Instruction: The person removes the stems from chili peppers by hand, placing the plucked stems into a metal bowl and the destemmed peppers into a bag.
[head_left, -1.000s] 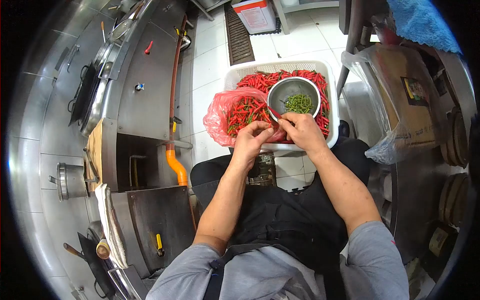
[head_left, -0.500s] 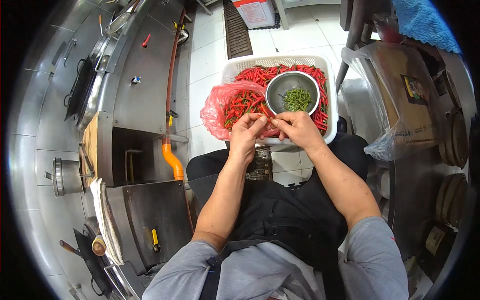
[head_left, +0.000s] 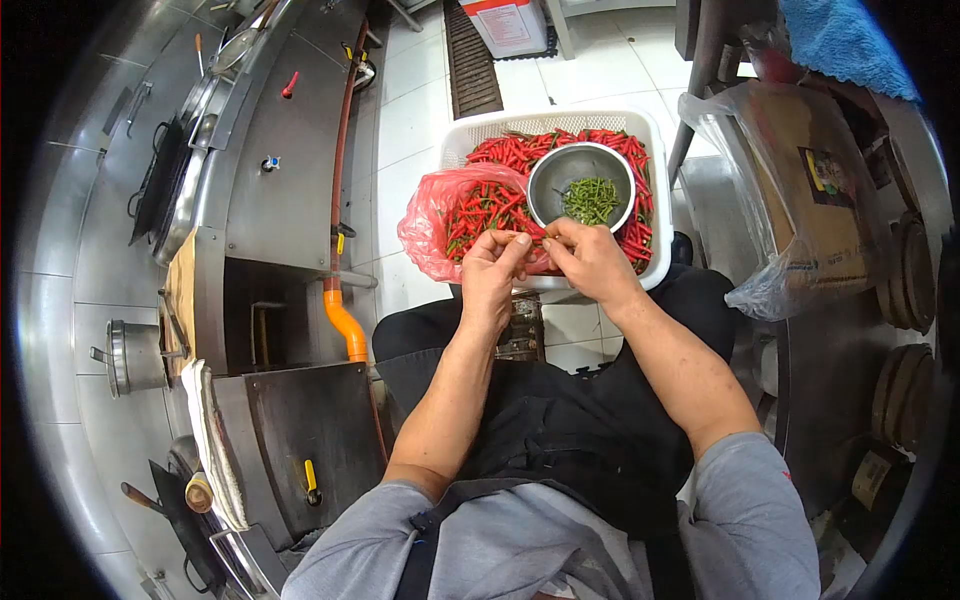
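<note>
My left hand point(head_left: 490, 275) is closed in a pinch on a red chili pepper, mostly hidden by the fingers. Close beside it, my right hand point(head_left: 592, 262) pinches at the stem end of this pepper; the tiny piece between its fingertips is hard to see. Both hands are above the near side of a white plastic basket point(head_left: 657, 215) full of red chili peppers point(head_left: 510, 150). A steel bowl point(head_left: 545, 172) rests on the peppers, with green chili stems point(head_left: 590, 200) inside. Left of it, a pink plastic bag point(head_left: 425, 215) lies open with more red peppers in it.
Steel stove units point(head_left: 290, 190) with valves and an orange pipe point(head_left: 345, 325) line the left side. To the right, a plastic-wrapped cardboard box point(head_left: 810, 190) stands near a blue towel point(head_left: 850, 45). A floor drain grate point(head_left: 472, 70) and a white-and-red container point(head_left: 505, 28) are beyond the basket.
My right hand has shifted slightly upward, its fingers more bent over the pinch. The left hand keeps nearly the same place. The whole view has drifted a little.
</note>
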